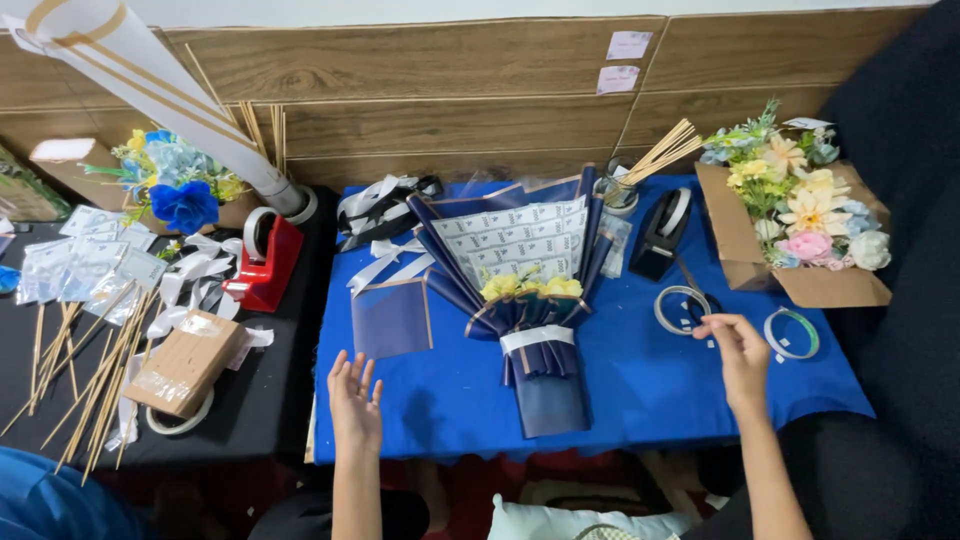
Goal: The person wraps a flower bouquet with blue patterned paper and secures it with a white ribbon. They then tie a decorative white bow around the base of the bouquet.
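Bouquet [528,300] lies in the middle of the blue cloth [640,390], wrapped in dark navy paper with a white band at the neck; yellow flowers and fanned paper notes show at the top, stem end pointing toward the person.

Left hand [354,398] hovers over the near left edge of the cloth, palm up-ish, fingers spread and loose, holding nothing. Nearest thing: a navy sheet of paper [391,318] just beyond it, beside the bouquet.

Right hand [741,352] is over the right side of the cloth, fingers curled in together; whether they pinch anything is too small to tell. It sits between two tape rolls: a clear one [681,309] just beyond the fingertips, and a green-edged one [791,333] to its right. Black tape dispenser [661,236] stands behind them.

Cardboard box of pastel flowers [800,225] at far right. On the black table [270,400] to the left: red tape dispenser [265,262], wooden sticks [90,375], white ribbons [195,280], blue flowers [182,180].
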